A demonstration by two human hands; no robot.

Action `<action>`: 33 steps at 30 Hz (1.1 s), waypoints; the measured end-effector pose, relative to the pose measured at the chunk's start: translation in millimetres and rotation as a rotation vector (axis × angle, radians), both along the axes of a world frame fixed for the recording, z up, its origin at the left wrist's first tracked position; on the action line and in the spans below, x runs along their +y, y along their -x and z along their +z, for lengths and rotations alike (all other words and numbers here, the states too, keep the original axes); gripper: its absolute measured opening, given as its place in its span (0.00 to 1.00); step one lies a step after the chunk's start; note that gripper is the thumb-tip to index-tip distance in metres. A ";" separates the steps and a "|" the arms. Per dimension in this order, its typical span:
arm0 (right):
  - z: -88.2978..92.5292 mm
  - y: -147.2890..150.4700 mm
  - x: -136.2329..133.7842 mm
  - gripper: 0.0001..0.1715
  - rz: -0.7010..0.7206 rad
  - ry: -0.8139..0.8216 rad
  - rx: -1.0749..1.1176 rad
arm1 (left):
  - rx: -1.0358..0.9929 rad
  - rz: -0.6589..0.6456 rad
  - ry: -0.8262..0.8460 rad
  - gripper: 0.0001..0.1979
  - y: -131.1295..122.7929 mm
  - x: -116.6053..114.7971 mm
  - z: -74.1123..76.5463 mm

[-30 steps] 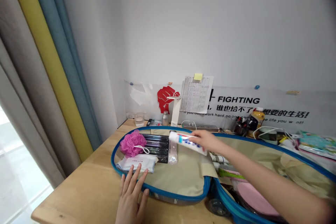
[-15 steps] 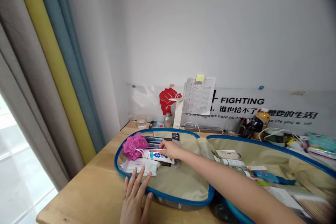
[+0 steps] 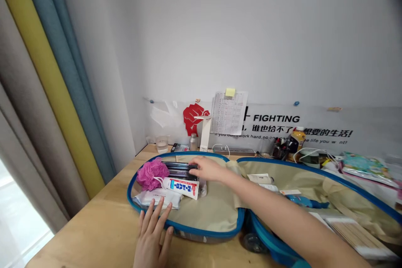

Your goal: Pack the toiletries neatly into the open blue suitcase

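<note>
Head: left hand [image 3: 153, 234] at suitcase rim [image 3: 207, 232].

The toothpaste tube [image 3: 182, 187], gripped by the right hand [image 3: 207, 169] in both earlier pictures, now lies loose on that hand's near side, beyond the left hand [image 3: 153, 231]. It hides the lower dark packs, which showed a second ago. The right hand has shifted off the tube, its fingertips now at the upper dark packs [image 3: 176, 168].
</note>
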State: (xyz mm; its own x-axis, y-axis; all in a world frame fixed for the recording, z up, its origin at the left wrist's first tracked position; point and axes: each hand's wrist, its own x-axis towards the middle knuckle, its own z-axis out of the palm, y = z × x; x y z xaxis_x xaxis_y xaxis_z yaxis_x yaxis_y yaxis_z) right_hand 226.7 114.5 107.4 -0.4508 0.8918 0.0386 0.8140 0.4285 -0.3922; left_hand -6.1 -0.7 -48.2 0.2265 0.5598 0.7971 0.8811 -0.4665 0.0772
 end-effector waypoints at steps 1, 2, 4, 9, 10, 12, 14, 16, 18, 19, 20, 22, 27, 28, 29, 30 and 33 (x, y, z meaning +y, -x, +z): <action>10.5 -17.3 -3.4 0.22 -0.009 0.008 0.021 | -0.004 -0.002 0.011 0.28 0.4 -0.1 -0.7; 20.2 -36.8 -8.3 0.22 -0.024 0.021 0.037 | -0.007 -0.005 0.021 0.28 1.0 -0.1 -1.4; 34.9 -80.0 -22.6 0.23 -0.059 0.056 0.049 | -0.010 -0.009 0.036 0.28 2.1 -0.1 -2.7; 34.8 -180.9 -78.4 0.23 -0.235 0.170 -0.036 | 0.009 -0.006 0.030 0.28 2.7 -0.2 -2.1; 29.8 -196.7 -90.6 0.22 -0.282 0.175 -0.054 | 0.014 -0.005 0.026 0.28 2.3 -0.3 -1.5; 17.4 -223.3 -113.8 0.21 -0.372 0.175 -0.078 | 0.021 -0.003 0.019 0.29 1.6 -0.6 -0.5; 3.3 -244.0 -133.7 0.21 -0.438 0.171 -0.091 | 0.021 -0.005 0.018 0.29 1.2 -1.0 -0.3; -11.3 -259.5 -149.2 0.21 -0.483 0.165 -0.076 | 0.015 -0.007 0.024 0.30 1.2 -1.5 -0.9; -24.6 -268.9 -160.0 0.22 -0.510 0.159 -0.038 | 0.007 -0.009 0.031 0.30 1.5 -2.0 -1.6; -29.8 -271.1 -163.9 0.22 -0.520 0.153 -0.020 | 0.003 -0.009 0.033 0.30 1.7 -2.2 -1.9; -33.7 -271.3 -167.1 0.24 -0.528 0.150 -0.010 | 0.001 -0.010 0.032 0.30 2.0 -2.4 -2.0; -36.9 -266.5 -172.3 0.28 -0.514 0.158 -0.016 | 0.001 -0.014 0.031 0.31 2.4 -2.5 -2.1; -29.9 -240.9 -181.9 0.37 -0.385 0.227 -0.031 | 0.001 -0.017 0.031 0.31 2.3 -2.2 -1.4; -29.5 -237.3 -182.9 0.38 -0.385 0.234 -0.044 | -0.002 -0.018 0.033 0.31 2.0 -2.2 -1.2; -29.9 -234.8 -183.4 0.39 -0.395 0.238 -0.062 | -0.005 -0.018 0.038 0.30 1.8 -2.2 -1.1; -31.0 -233.5 -183.6 0.39 -0.409 0.234 -0.077 | -0.007 -0.018 0.041 0.30 1.5 -2.2 -1.1; -34.7 -233.0 -182.6 0.39 -0.426 0.205 -0.075 | -0.002 -0.015 0.041 0.30 0.7 -2.0 -0.8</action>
